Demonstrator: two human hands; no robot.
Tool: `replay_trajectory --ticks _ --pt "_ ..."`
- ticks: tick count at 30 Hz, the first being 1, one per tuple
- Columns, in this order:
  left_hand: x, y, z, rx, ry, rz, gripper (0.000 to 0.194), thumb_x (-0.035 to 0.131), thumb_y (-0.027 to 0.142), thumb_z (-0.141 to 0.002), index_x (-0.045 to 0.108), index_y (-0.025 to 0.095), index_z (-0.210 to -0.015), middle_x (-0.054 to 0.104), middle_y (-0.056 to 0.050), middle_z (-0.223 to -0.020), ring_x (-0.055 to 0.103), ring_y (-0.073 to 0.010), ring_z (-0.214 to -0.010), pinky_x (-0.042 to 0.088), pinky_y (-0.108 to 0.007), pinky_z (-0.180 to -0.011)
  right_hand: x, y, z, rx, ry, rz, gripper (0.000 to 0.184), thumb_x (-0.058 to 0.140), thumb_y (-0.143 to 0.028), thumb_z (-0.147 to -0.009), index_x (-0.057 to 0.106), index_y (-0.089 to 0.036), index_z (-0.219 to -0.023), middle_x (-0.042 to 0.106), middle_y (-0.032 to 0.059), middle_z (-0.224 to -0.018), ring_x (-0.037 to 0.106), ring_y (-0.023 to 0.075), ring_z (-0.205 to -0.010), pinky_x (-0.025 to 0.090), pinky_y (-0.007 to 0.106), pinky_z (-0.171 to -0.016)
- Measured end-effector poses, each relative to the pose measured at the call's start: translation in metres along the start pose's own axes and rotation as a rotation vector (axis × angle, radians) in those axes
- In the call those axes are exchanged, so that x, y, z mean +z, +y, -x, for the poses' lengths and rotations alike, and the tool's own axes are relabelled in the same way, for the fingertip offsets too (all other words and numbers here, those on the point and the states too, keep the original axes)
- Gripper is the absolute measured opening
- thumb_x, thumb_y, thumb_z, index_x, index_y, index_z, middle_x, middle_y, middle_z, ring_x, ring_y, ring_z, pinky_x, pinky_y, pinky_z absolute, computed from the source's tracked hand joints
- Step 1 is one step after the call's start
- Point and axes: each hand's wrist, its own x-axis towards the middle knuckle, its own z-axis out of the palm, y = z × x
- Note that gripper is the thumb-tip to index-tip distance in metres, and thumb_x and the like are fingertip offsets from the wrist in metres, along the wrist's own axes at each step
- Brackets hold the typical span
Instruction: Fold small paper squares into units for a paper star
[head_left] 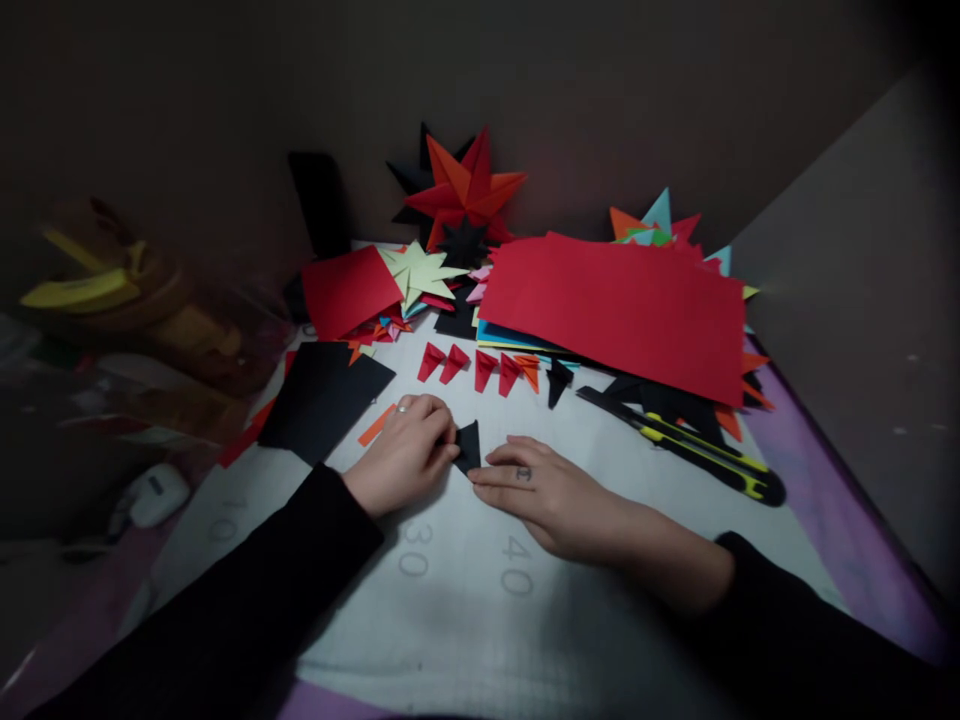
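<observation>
A small folded piece of black paper [468, 448] lies on the white mat between my hands. My left hand [411, 450] is closed, thumb and forefinger pinching its left side. The fingers of my right hand [551, 492] stretch out flat, their tips touching the paper's lower right corner. Just beyond is a row of small folded red pieces [486, 370], with an orange folded piece [529, 370] and a black folded piece [557, 381] at its right end. An orange paper strip [376, 425] lies beside my left hand.
A yellow and black utility knife [694, 450] lies at the right. Red sheets [615, 310] are stacked behind it. Black square sheets [322, 400] lie at the left. Paper stars [466, 185] stand against the wall; a dark phone-like slab [320, 203] leans nearby. A white earphone case [155, 495] is far left.
</observation>
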Motion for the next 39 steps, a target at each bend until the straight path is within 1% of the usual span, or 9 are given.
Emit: replay_trajectory --ticks 4,8,11,16,20,24,32,35,39 --pt "-0.001 -0.003 0.000 -0.022 0.029 0.120 0.009 0.046 0.020 -0.087 0.050 0.019 -0.080 0.055 -0.003 -0.080 0.048 -0.0188 -0.078 0.040 -0.033 -0.072 -0.001 0.001 0.002 0.058 0.225 -0.120 0.045 0.047 -0.002 -0.079 0.057 -0.021 -0.118 0.066 0.0083 -0.116 0.054 0.0229 -0.110 0.047 0.045 -0.092" --pt "-0.001 0.005 0.001 -0.146 0.134 0.336 0.010 0.047 0.024 -0.089 0.048 0.019 -0.080 0.052 0.002 -0.072 0.046 -0.0131 -0.064 0.038 -0.027 -0.062 -0.002 0.000 -0.001 0.426 0.470 -0.219 0.024 0.054 -0.015 -0.083 0.058 -0.020 -0.106 0.066 0.0078 -0.097 0.061 0.0186 -0.085 0.052 0.033 -0.073" --pt "0.002 0.015 0.003 -0.194 0.212 0.495 0.010 0.053 0.026 -0.086 0.047 0.019 -0.080 0.049 0.004 -0.070 0.044 -0.0107 -0.059 0.036 -0.024 -0.057 -0.002 -0.002 -0.006 0.601 0.442 -0.353 0.019 0.060 -0.024 -0.081 0.060 -0.019 -0.099 0.065 0.0031 -0.081 0.057 0.0137 -0.064 0.047 0.025 -0.055" --pt "0.012 0.024 0.007 -0.222 0.202 0.650 0.017 0.058 0.029 -0.084 0.044 0.020 -0.087 0.048 0.005 -0.069 0.045 -0.0100 -0.058 0.036 -0.022 -0.054 0.001 -0.005 -0.014 0.698 0.344 -0.458 0.016 0.056 -0.021 -0.081 0.056 -0.018 -0.065 0.052 -0.0043 -0.056 0.048 0.0097 -0.051 0.038 0.021 -0.049" --pt "0.015 0.026 0.007 -0.194 0.158 0.739 0.029 0.063 0.025 -0.079 0.046 0.020 -0.102 0.058 0.002 -0.079 0.056 -0.0128 -0.069 0.043 -0.024 -0.061 0.003 -0.007 -0.016 0.620 0.365 -0.383 0.016 0.055 -0.018 -0.081 0.056 -0.019 -0.064 0.054 -0.0033 -0.058 0.050 0.0108 -0.055 0.039 0.022 -0.053" --pt "0.011 0.025 0.010 -0.119 0.182 0.583 0.006 0.061 0.022 -0.081 0.056 0.018 -0.082 0.062 0.000 -0.075 0.058 -0.0138 -0.070 0.046 -0.026 -0.063 0.001 -0.008 -0.016 0.510 0.356 -0.410 0.011 0.056 -0.019 -0.084 0.060 -0.019 -0.073 0.058 -0.0004 -0.067 0.055 0.0127 -0.064 0.042 0.025 -0.060" --pt "0.009 0.017 0.018 0.262 0.395 0.367 0.019 0.047 0.003 -0.081 0.055 0.020 -0.080 0.069 -0.004 -0.084 0.066 -0.0134 -0.079 0.052 -0.025 -0.069 -0.003 -0.005 -0.017 0.500 0.294 -0.699 0.012 0.063 -0.023 -0.080 0.055 -0.019 -0.074 0.055 0.0015 -0.083 0.051 0.0116 -0.069 0.041 0.023 -0.058" --pt "0.011 0.018 0.019 0.239 0.372 0.382 0.017 0.048 0.005 -0.082 0.055 0.021 -0.081 0.070 -0.004 -0.087 0.067 -0.0136 -0.080 0.052 -0.025 -0.069 -0.004 -0.006 -0.016 0.479 0.304 -0.711 0.015 0.063 -0.025 -0.081 0.053 -0.019 -0.071 0.055 0.0024 -0.084 0.053 0.0127 -0.072 0.042 0.023 -0.059" --pt "0.013 0.022 0.016 -0.053 0.274 0.529 0.006 0.057 0.016 -0.082 0.054 0.021 -0.085 0.070 -0.001 -0.081 0.066 -0.0136 -0.071 0.051 -0.025 -0.063 -0.006 -0.005 -0.015 0.437 0.361 -0.577 0.013 0.062 -0.023 -0.082 0.055 -0.020 -0.072 0.056 0.0034 -0.084 0.055 0.0147 -0.076 0.045 0.025 -0.062"
